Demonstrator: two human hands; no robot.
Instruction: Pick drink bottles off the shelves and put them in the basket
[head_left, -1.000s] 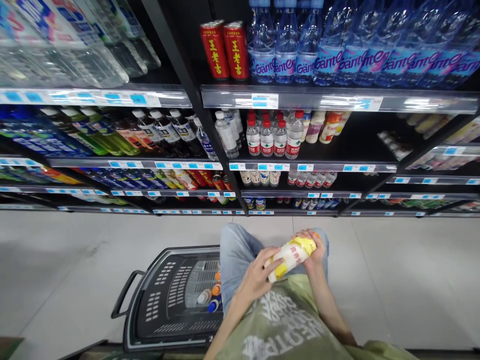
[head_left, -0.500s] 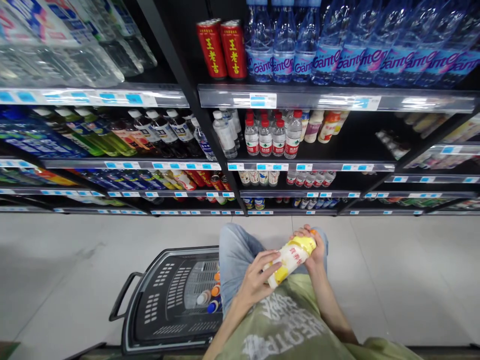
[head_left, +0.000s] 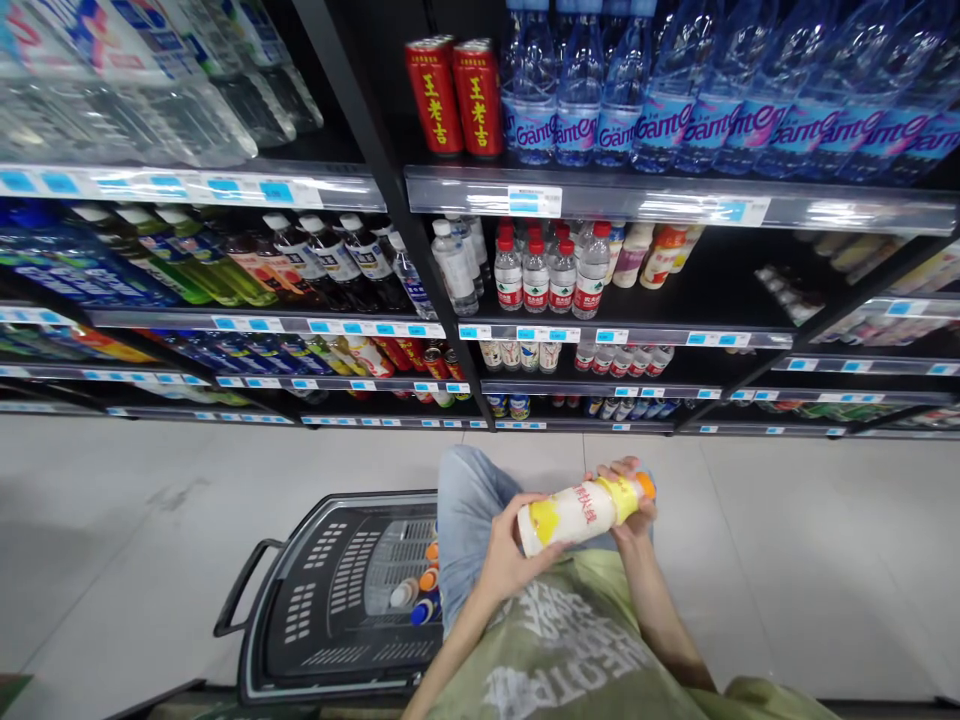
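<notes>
A white and yellow drink bottle [head_left: 581, 512] with an orange cap lies sideways between both hands, above my lap. My left hand [head_left: 510, 550] wraps around its base end, thumb along the lower side and fingers over the top. Around the neck end, just below the cap, my right hand [head_left: 634, 510] is closed, its fingers partly hidden behind the bottle. Red lettering on the label faces up towards me. To the left of my knee stands a dark grey shopping basket [head_left: 300, 640] with several capped bottles [head_left: 427, 590] at its near side.
Ahead, black store shelves hold blue water bottles [head_left: 536, 125], red cans [head_left: 457, 97] and red-capped water bottles [head_left: 534, 272]. A few milk drink bottles [head_left: 664, 255] stand beside these. Price strips [head_left: 622, 336] line the shelf edges. Pale floor tiles [head_left: 795, 540] spread to the right.
The bottle has turned to lie flatter, its cap end shifting right and slightly down. My left hand has moved its grip to around the base, and the label has rolled.
</notes>
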